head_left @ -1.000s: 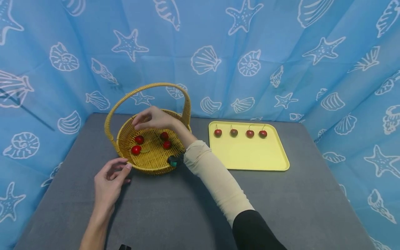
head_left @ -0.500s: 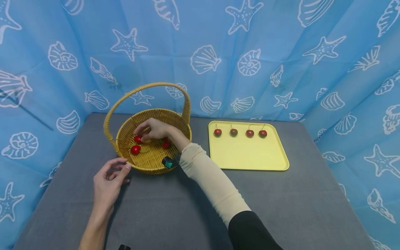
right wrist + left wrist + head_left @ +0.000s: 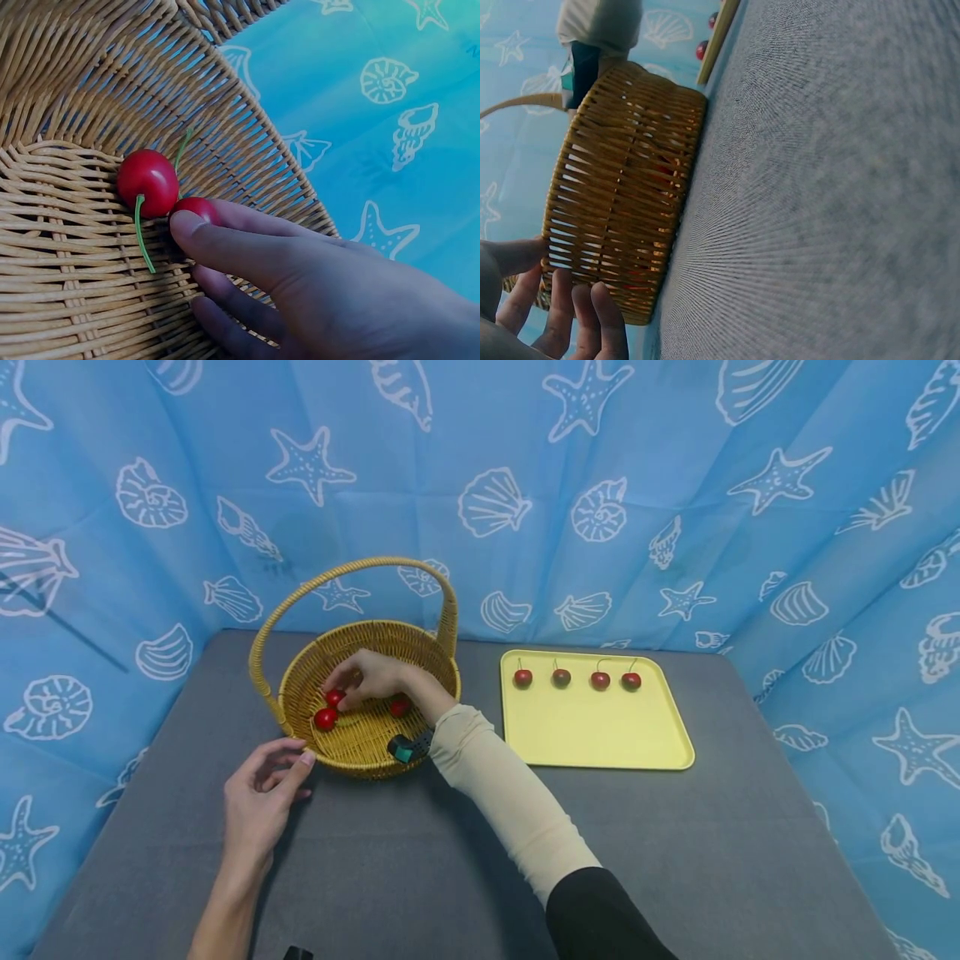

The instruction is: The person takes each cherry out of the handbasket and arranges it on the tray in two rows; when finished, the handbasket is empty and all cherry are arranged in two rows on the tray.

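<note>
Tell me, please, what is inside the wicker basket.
The right hand pinches one cherry inside the wicker basket; a second cherry lies beside it, and a third cherry shows partly by the wrist. What the hand and wrist cover cannot be seen.

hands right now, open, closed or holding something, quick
Left hand: closed, holding the basket by its edge.
Right hand: closed, pinching a cherry inside the basket.
</note>
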`<control>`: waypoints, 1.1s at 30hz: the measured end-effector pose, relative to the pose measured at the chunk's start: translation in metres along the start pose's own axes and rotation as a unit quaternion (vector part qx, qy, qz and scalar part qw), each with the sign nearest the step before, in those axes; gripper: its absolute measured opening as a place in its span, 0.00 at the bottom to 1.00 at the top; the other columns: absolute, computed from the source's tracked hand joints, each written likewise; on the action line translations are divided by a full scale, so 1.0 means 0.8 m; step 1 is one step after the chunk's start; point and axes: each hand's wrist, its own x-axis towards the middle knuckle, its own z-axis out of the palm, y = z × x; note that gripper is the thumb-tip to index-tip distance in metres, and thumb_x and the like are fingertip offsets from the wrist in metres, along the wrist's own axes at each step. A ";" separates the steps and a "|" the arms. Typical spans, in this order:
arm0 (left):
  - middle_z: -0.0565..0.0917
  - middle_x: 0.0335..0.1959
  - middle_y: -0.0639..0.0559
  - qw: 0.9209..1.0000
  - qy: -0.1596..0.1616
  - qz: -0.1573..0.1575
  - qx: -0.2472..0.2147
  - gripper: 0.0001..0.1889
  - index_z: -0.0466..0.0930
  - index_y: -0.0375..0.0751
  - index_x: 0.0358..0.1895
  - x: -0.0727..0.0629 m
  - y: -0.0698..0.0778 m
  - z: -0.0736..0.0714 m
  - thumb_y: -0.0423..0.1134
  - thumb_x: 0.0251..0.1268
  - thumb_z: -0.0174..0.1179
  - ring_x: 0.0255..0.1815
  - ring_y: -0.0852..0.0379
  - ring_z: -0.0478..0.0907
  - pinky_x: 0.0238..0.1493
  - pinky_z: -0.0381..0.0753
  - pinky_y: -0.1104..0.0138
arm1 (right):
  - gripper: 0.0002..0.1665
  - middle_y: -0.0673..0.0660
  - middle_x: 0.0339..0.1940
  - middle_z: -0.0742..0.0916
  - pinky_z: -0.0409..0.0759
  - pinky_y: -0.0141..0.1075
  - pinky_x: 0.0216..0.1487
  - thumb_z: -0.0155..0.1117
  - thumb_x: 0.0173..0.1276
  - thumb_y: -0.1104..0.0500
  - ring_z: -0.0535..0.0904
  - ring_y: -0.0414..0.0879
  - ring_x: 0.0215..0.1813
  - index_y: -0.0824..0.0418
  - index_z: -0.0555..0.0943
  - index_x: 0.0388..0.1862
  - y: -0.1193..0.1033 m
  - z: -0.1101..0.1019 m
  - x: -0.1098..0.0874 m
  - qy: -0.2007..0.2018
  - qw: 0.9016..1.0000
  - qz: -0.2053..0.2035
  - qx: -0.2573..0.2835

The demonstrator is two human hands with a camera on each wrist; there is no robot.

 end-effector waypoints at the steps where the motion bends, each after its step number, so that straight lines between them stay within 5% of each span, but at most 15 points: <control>1: 0.85 0.42 0.64 1.000 0.000 0.000 0.000 0.18 0.84 0.44 0.63 0.000 0.000 0.000 0.45 0.77 0.70 0.36 0.61 0.88 0.36 0.92 0.69 | 0.22 0.59 0.65 0.89 0.86 0.30 0.62 0.73 0.77 0.63 0.86 0.49 0.66 0.60 0.85 0.67 0.001 0.000 -0.001 0.002 1.000 0.001 0.003; 6: 0.84 0.42 0.64 1.000 0.000 0.002 0.002 0.18 0.84 0.44 0.63 -0.001 0.000 0.002 0.45 0.77 0.70 0.36 0.61 0.88 0.36 0.92 0.68 | 0.20 0.57 0.60 0.90 0.87 0.31 0.59 0.74 0.75 0.62 0.86 0.45 0.61 0.60 0.86 0.65 0.003 -0.001 -0.006 0.011 1.000 -0.006 0.028; 11: 0.85 0.41 0.64 1.000 0.000 0.006 0.003 0.18 0.85 0.44 0.62 0.000 0.001 0.003 0.46 0.77 0.70 0.36 0.59 0.88 0.35 0.92 0.68 | 0.19 0.56 0.57 0.88 0.93 0.42 0.56 0.75 0.75 0.62 0.86 0.45 0.54 0.59 0.86 0.63 -0.001 -0.006 -0.014 0.024 0.997 -0.001 0.069; 18: 0.85 0.41 0.64 1.000 0.003 0.004 -0.003 0.18 0.85 0.44 0.62 0.000 0.000 0.003 0.45 0.76 0.71 0.35 0.59 0.88 0.35 0.92 0.67 | 0.27 0.57 0.62 0.84 0.91 0.52 0.61 0.74 0.75 0.63 0.83 0.49 0.62 0.65 0.81 0.70 -0.020 -0.023 -0.028 0.039 0.994 -0.025 0.098; 27: 0.85 0.42 0.64 1.000 0.004 -0.002 -0.007 0.18 0.85 0.45 0.62 0.000 -0.001 0.000 0.46 0.75 0.71 0.35 0.60 0.89 0.35 0.93 0.68 | 0.25 0.56 0.69 0.86 0.85 0.32 0.69 0.76 0.73 0.59 0.79 0.45 0.74 0.64 0.84 0.66 -0.022 -0.046 -0.064 0.066 0.994 -0.069 0.054; 33: 0.84 0.42 0.64 1.000 0.010 -0.003 0.011 0.18 0.85 0.47 0.63 0.000 0.000 0.001 0.46 0.76 0.71 0.36 0.60 0.88 0.35 0.92 0.69 | 0.25 0.55 0.68 0.86 0.88 0.35 0.62 0.76 0.74 0.59 0.88 0.45 0.61 0.64 0.83 0.67 -0.026 -0.059 -0.101 0.085 0.991 -0.088 0.063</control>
